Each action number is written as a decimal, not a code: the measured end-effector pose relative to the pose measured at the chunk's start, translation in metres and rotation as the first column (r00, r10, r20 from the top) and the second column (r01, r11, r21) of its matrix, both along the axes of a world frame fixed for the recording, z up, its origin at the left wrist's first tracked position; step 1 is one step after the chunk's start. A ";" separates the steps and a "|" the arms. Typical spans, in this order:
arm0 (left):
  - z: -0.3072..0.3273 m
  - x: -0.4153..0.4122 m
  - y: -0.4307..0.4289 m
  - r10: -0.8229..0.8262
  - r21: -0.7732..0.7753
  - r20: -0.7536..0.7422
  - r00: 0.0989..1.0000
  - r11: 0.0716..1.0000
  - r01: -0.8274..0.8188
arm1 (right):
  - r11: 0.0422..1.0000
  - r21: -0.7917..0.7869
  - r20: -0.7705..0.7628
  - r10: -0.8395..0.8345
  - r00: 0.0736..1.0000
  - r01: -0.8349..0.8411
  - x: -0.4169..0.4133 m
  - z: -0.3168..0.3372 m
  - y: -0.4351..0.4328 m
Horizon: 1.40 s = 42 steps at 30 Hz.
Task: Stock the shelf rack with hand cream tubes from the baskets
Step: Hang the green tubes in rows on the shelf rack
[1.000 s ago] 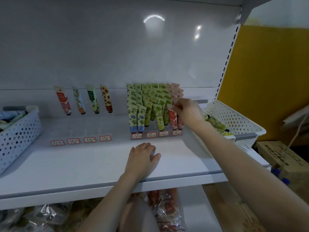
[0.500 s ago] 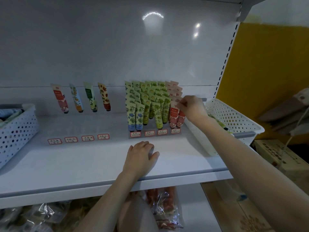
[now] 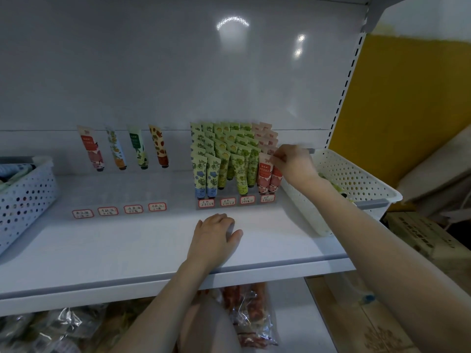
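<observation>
White shelf (image 3: pixel 127 245), grey back panel (image 3: pixel 153 72), yellow wall (image 3: pixel 407 98) at right. White perforated basket (image 3: pixel 356 179) at shelf's right end. Right hand (image 3: pixel 293 164) at top of red-pink tube (image 3: pixel 264 172) in rack's rightmost row, fingers curled, apparently pinching it; view blurred. Left hand (image 3: pixel 214 235) flat on shelf, relaxed, holding nothing.

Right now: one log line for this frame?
phase: placing pink tube in rack | right hand: pinches its top | left hand: rests on shelf

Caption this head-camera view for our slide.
Right hand pinches a pink tube in the rack; left hand rests on the shelf.
</observation>
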<state>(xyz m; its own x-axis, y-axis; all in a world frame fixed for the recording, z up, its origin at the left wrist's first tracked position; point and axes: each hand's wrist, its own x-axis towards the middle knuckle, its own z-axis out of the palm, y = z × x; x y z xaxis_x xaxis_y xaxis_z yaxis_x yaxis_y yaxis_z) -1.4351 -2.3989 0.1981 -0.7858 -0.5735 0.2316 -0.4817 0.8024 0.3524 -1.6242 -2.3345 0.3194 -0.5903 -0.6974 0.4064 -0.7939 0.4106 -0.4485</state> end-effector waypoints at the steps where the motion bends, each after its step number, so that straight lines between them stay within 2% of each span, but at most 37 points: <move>1: 0.000 0.000 0.000 -0.001 0.001 0.000 1.000 1.000 0.001 | 1.000 0.004 -0.008 0.002 1.000 -0.002 0.000 -0.001 0.000; 7: 0.000 0.000 0.000 0.002 0.006 -0.004 1.000 1.000 -0.002 | 0.999 0.020 -0.014 -0.025 1.000 0.026 -0.003 0.000 0.002; 25: -0.001 0.000 0.000 0.004 0.014 -0.008 1.000 1.000 -0.004 | 0.999 -0.002 -0.007 0.033 0.999 -0.033 0.002 0.002 0.002; 37: -0.001 0.000 0.000 0.002 0.002 -0.014 1.000 1.000 -0.002 | 0.995 0.095 -0.050 -0.025 0.998 0.029 0.009 0.003 -0.006; 42: -0.002 -0.001 -0.002 -0.001 -0.001 -0.006 1.000 1.000 0.001 | 0.996 0.070 -0.017 -0.053 0.998 0.054 0.003 0.001 -0.001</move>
